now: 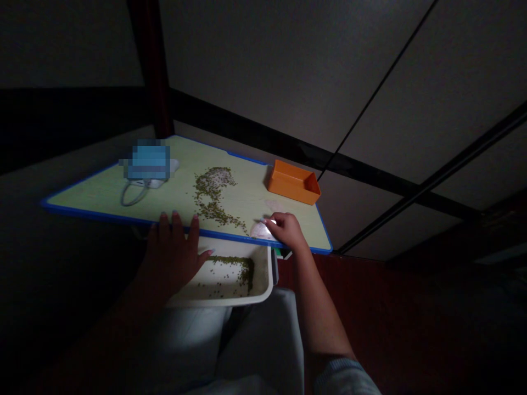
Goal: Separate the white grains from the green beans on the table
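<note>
My left hand lies with its fingers spread over the near edge of the small table, partly above a white bin. Small green grains, resembling mung beans, lie inside the bin. My right hand is closed on a pale, shiny, rounded piece near the table's front right edge; its exact kind is unclear. A loose spread of green grains runs from the tabletop's middle toward that piece. Whitish grains are mixed in at its far end.
An orange open box stands at the table's far right corner. At the left is a blurred-out blue device on a white base, with a looped cable. Pale panels rise behind the table.
</note>
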A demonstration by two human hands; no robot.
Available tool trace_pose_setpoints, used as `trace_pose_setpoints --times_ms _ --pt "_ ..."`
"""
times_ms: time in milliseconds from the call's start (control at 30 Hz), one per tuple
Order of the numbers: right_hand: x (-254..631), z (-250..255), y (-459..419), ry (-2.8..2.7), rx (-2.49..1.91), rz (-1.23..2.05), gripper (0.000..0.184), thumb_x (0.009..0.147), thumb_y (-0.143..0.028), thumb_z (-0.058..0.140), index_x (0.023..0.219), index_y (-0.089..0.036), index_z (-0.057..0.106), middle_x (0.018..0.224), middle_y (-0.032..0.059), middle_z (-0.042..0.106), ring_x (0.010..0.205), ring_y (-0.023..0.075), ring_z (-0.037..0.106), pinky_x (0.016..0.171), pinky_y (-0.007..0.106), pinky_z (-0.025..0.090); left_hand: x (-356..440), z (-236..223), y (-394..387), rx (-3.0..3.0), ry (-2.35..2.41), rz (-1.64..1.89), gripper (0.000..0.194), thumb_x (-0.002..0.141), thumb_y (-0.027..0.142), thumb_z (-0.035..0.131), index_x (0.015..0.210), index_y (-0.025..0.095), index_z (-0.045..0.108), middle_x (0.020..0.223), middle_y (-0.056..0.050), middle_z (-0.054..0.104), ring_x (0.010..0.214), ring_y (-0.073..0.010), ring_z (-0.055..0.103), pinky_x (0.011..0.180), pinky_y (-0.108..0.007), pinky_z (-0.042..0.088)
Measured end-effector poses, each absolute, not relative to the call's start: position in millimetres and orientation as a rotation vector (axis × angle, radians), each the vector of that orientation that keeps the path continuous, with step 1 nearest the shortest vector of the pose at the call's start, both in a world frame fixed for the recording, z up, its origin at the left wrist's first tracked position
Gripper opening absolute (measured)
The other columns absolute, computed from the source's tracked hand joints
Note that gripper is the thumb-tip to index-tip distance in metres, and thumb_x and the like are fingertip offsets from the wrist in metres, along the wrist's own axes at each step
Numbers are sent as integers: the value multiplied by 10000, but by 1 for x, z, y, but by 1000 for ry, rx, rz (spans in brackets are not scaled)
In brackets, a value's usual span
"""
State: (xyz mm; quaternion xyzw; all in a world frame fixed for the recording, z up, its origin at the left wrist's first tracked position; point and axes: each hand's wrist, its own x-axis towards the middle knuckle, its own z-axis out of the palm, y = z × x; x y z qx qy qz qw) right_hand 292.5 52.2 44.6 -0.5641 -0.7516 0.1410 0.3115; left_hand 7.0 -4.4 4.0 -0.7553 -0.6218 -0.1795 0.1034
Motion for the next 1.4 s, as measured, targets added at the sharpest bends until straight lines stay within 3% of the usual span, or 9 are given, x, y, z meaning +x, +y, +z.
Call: trace_pose_setpoints --times_ms 500,733,967,1400 --pt "296 36 55 -1825 -1409 648 465 796 -596 624 568 -209 501 549 -41 414 557 114 391 529 235 268 7 8 -6 -2224 -1859 -462 780 862 462 514 1500 46 347 1586 -381 287 1507 -554 220 1150 -708 283" --pt "293 38 53 -1877 -1409 559 422 842 -528 614 587 -208 514 551 -44 447 551 113 409 534 235 286 8 4 -5 -2209 -1860 -485 781 863 472 489 1507 57 336 1591 -368 293 1512 -551 209 1147 -711 287" --pt "284 48 50 -2044 -1454 236 367 892 -375 654 586 -202 548 548 -32 520 574 118 446 612 247 312 9 3 -3 -2210 -1882 -495 779 859 472 493 1502 56 346 1598 -357 289 1528 -536 176 1170 -692 261" --pt "290 42 53 -1946 -1536 169 411 900 -409 643 561 -209 524 505 -45 470 543 118 400 599 253 289 8 8 -6 -2238 -1881 -508 766 872 466 469 1495 36 350 1597 -368 281 1520 -546 190 1174 -692 249"
